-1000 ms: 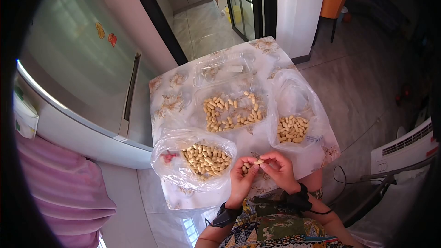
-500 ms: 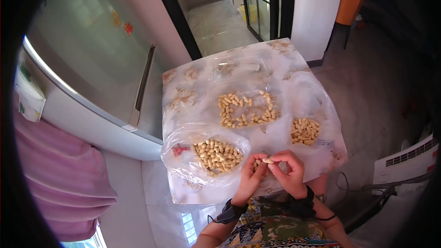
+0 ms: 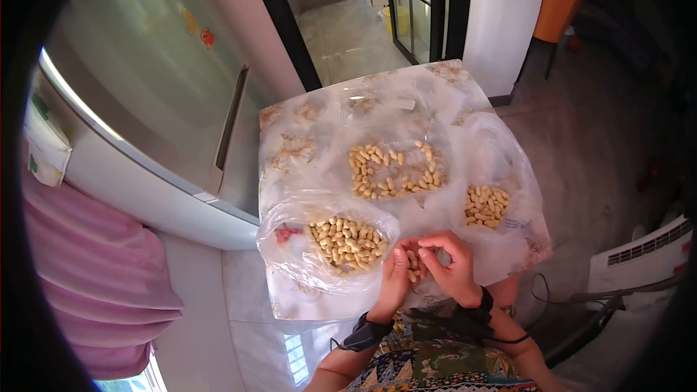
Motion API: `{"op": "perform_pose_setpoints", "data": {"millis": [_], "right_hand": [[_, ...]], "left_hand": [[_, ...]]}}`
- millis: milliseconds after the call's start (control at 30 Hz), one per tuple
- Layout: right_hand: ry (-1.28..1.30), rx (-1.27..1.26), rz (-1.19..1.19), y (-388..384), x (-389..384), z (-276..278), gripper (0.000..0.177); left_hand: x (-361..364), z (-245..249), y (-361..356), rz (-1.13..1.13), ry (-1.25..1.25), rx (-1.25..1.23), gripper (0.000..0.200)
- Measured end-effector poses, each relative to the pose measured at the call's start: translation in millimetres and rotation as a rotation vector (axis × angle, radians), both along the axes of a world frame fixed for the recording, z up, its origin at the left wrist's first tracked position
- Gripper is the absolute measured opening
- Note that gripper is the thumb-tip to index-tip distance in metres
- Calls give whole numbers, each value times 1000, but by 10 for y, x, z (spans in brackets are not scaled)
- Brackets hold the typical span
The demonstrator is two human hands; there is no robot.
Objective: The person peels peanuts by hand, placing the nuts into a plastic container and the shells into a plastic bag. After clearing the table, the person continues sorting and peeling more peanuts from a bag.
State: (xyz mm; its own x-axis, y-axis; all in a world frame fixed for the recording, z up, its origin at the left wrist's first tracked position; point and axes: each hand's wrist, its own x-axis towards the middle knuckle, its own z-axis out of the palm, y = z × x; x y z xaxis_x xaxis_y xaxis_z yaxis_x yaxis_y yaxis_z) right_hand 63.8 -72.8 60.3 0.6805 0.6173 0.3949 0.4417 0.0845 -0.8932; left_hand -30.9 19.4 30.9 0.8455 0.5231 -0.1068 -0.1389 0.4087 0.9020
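My left hand (image 3: pixel 395 276) is closed at the front edge of the table, its fingertips close to those of my right hand. Several peanuts (image 3: pixel 414 267) show between the hands; whether they rest in the left palm or on the table is unclear. My right hand (image 3: pixel 451 268) has its thumb and fingers curled together, and what they hold is hidden. Left of the hands, a clear plastic bag (image 3: pixel 290 265) lies open around a pile of peanuts (image 3: pixel 347 243). Beyond them, more peanuts (image 3: pixel 387 187) lie in a clear plastic tray. Another bag (image 3: pixel 494 138) at the right holds a smaller peanut pile (image 3: pixel 486 205).
The table (image 3: pixel 290 152) has a flowered cover. A clear lid (image 3: pixel 381 98) lies near its far edge. A fridge (image 3: pixel 160 80) stands at the left, above a pink cloth (image 3: pixel 102 276). An orange chair (image 3: pixel 557 11) is at the back right, and a white appliance (image 3: pixel 639 254) at the right.
The peanut held up between my fingertips is no longer visible there. My right hand has shifted slightly left and up, and more peanuts show between the hands. The camera view has shifted slightly.
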Motion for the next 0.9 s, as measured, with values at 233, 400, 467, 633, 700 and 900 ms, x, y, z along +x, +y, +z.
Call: {"op": "perform_pose_setpoints", "data": {"millis": [233, 400, 467, 633, 700, 900], "right_hand": [[-55, -64, 60, -200, -8, -73, 28], [-67, -134, 125, -102, -34, -26, 30], [-48, -139, 169, -80, -21, -49, 30], [95, -56, 156, -127, 10, -244, 26], [141, -14, 134, -147, 10, -290, 23], [296, 90, 84, -164, 2, -355, 18]], "left_hand": [[-16, 54, 14, -84, -18, -17, 75], [-20, 33, 20, -115, -20, 21, 76], [-1, 50, -6, -62, -2, 15, 75], [-15, 57, 24, -91, 26, -61, 60], [-6, 42, 30, -87, 29, -108, 53], [16, 4, 24, -84, -15, -124, 27]]}}
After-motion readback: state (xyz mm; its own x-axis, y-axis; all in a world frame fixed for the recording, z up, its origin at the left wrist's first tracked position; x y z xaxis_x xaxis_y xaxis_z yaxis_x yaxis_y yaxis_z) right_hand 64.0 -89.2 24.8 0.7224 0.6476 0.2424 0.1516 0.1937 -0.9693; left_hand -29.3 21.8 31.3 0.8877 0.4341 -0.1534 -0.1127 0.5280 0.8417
